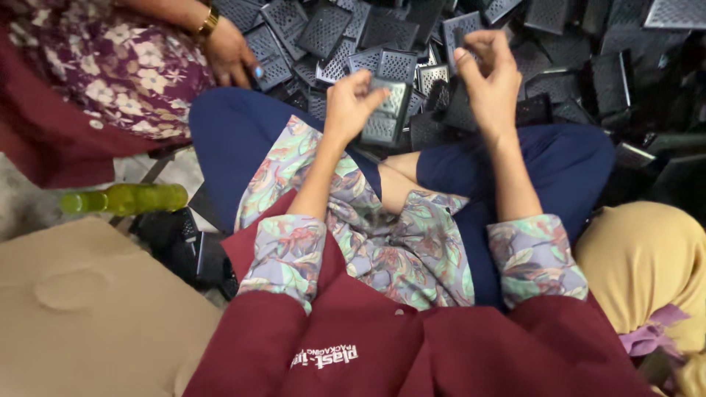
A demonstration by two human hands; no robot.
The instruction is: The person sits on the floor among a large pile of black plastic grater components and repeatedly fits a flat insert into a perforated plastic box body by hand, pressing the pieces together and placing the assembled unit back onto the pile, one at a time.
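A flat tan cardboard box (pixel 88 309) lies at the lower left, its top dented with a shallow round mark. A white printed logo (pixel 323 358) sits on the maroon apron (pixel 412 353) at the bottom centre, seen upside down. No signs or screens show.

Green bottle (pixel 125 198) lying beside a tan cushion (pixel 88 309); co-worker's hand (pixel 229 55), gold bracelet (pixel 209 22), resting at the pile's edge.

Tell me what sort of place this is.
Likely a small workshop floor for sorting plastic parts: a big heap of black perforated grilles, the left hand holding one, and a co-worker's hand beside it.
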